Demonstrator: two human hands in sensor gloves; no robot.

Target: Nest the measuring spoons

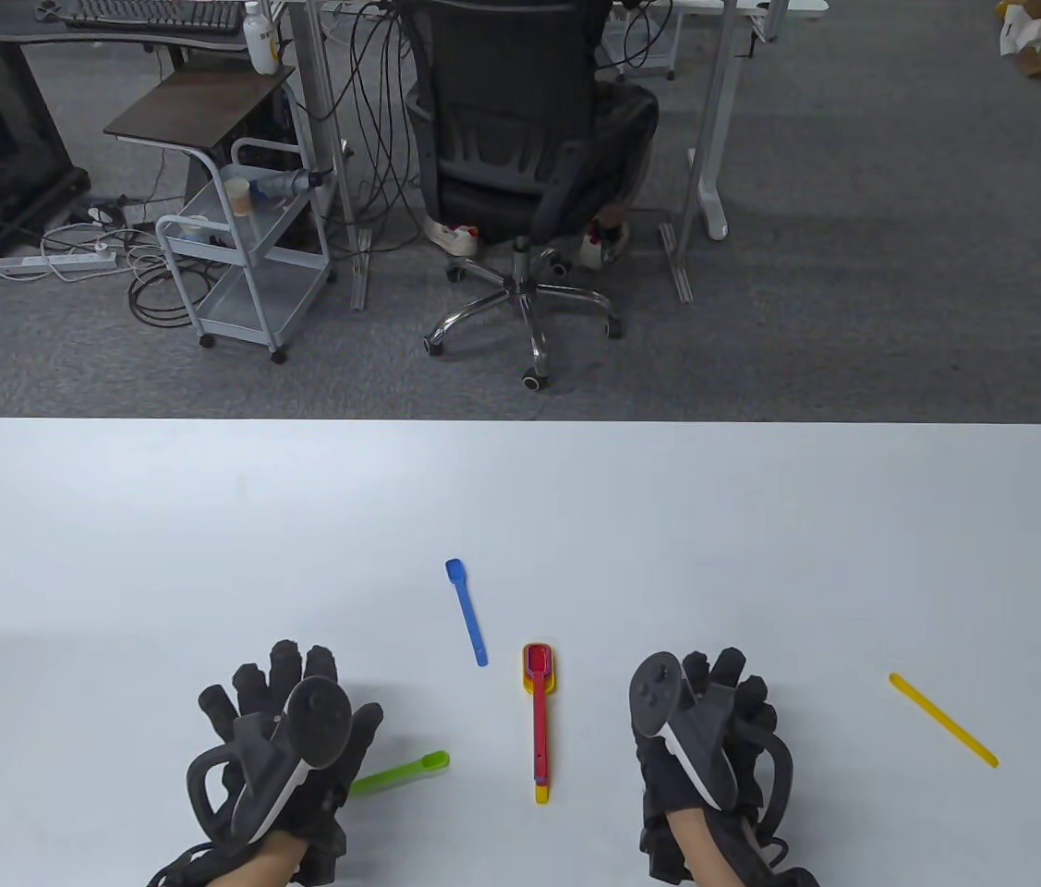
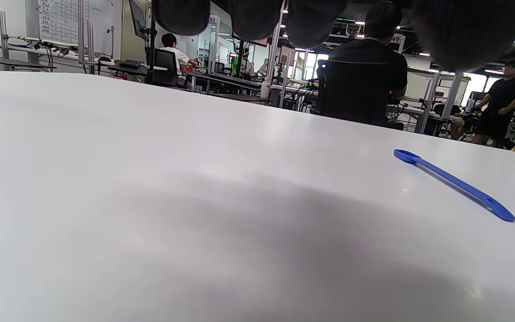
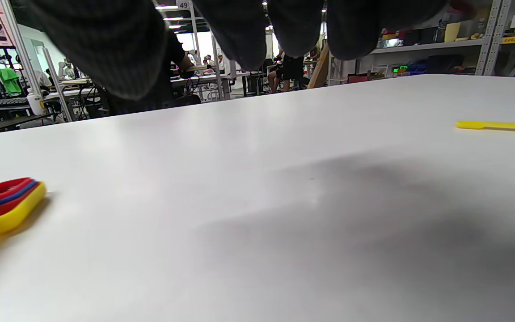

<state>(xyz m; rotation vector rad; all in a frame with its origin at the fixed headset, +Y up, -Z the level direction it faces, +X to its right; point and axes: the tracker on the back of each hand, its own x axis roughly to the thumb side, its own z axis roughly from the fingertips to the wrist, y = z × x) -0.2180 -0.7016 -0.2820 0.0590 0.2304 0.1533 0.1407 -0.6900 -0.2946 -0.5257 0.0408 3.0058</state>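
- Nested stack [image 1: 538, 716]: lower centre of the table view, on the white surface [image 1: 206, 517]. A red spoon lies on top of a yellow one, bowls toward the top of the frame, handles aligned; the right wrist view shows a blue layer sandwiched between them at its lower left. Judged to be the collecting point, set between the two hands so either can feed it.
- Blue spoon [image 1: 466, 611]: loose, just up and left of the stack, small bowl toward the top of the frame, handle slanting down-right. Not yet nested.
- Green spoon [image 1: 402, 772]: loose, lower centre-left, bowl end toward the right; its handle end runs under or against the left hand, and contact cannot be told.
- Yellow stick-like spoon [image 1: 942, 719]: loose, far right of the frame, well apart from the stack, lying on a diagonal.
- Left hand [image 1: 284, 739]: lower left, palm down over the surface, fingers spread and only loosely bent, gripping nothing visible. Its wrist view shows fingertips hanging above bare surface.
- Right hand [image 1: 709, 730]: lower right, just beside the stack, palm down, fingers relaxed, holding nothing.
- Judgement: three spoons remain loose; both hands appear idle, placed either side of the stack.
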